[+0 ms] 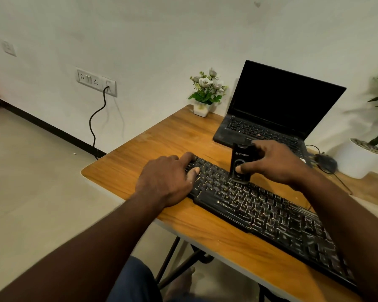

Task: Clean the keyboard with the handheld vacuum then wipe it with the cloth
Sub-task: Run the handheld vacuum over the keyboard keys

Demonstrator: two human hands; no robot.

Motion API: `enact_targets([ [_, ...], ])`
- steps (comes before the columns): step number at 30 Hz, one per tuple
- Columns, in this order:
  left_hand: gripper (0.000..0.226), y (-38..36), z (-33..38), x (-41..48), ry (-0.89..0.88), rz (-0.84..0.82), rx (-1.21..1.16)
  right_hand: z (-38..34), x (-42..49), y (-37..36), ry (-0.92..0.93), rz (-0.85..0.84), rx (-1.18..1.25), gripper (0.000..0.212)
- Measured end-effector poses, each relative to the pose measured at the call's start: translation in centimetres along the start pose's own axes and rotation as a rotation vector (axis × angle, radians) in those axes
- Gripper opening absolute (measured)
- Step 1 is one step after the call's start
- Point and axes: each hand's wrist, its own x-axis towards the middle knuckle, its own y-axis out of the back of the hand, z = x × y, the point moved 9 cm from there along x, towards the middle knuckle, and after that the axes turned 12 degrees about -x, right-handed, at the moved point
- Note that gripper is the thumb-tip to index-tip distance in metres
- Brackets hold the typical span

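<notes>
The black keyboard (260, 205) lies slantwise across the wooden table (162, 138), its left end under the left hand (166, 179), which rests flat on the keys with loose fingers and grips nothing. The right hand (275, 162) grasps the small black handheld vacuum (240, 164), thumb on its front and fingers curled behind, holding it upright with its lower end touching the keys in the keyboard's upper left-middle part, just beside the left hand. An open laptop (277, 110) stands behind them.
</notes>
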Motion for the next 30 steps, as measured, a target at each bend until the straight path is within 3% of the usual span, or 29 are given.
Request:
enact_targets([
  [5, 0.050, 0.0, 0.0, 0.0, 0.003, 0.004, -0.007, -1.6, -0.6, 0.5, 0.015, 0.195, -0.003, 0.050],
  [9, 0.050, 0.0, 0.0, -0.1, 0.002, 0.008, -0.004, -3.8, -0.5, -1.3, 0.087, 0.175, 0.003, 0.050],
  [14, 0.051, -0.2, -0.2, 0.1, 0.010, 0.006, -0.004, -2.5, -1.6, 0.3, 0.031, 0.201, -0.153, 0.060],
  [20, 0.047, -0.1, 0.0, 0.0, -0.017, 0.017, -0.010, -6.4, -4.3, -2.4, 0.221, 0.148, 0.091, 0.052],
  [26, 0.049, -0.1, 0.0, 0.0, -0.016, 0.025, 0.004, -4.7, -5.1, -1.7, 0.174, 0.301, 0.026, 0.054],
  [30, 0.047, -0.1, 0.0, -0.1, -0.013, 0.022, -0.009, -5.5, -5.9, -2.6, 0.305, 0.240, 0.039, 0.046],
])
